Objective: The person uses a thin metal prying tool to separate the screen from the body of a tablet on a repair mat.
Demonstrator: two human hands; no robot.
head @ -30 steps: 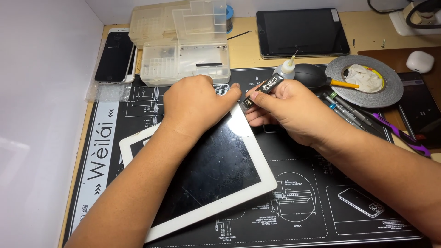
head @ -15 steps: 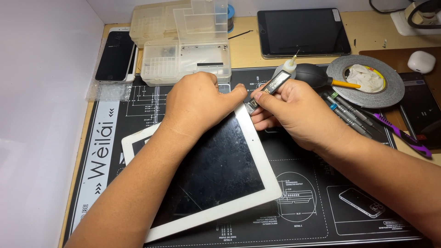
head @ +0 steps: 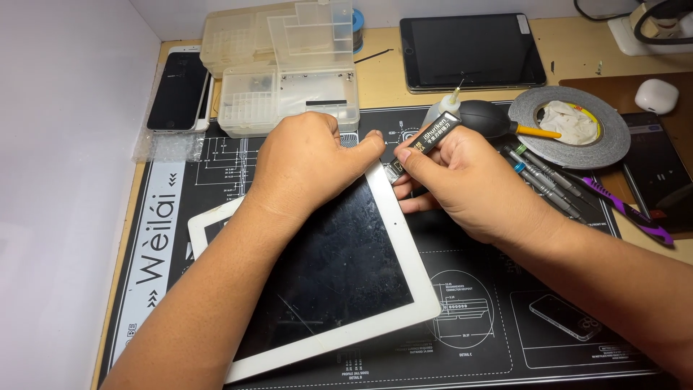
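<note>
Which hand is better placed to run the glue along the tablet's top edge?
Right. The right hand already holds the glue tube beside the tablet's upper corner. The left hand lies flat on the glass, steadying it.

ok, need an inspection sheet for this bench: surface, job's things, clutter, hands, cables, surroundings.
Surface: black printed repair mat on a wooden desk.
Job's things: white-framed tablet lying flat, dark screen up; small black glue tube, nozzle pointing up and away.
Clutter: clear plastic parts boxes; dark phone; second, dark tablet; tape roll; black dust blower; screwdrivers; purple pry tool; white earbud case.
Hands: left hand pressing on the tablet's top corner; right hand, fingers closed round the tube.
Cables: black cable coiled at top right.
Surroundings: white wall at left.
</note>
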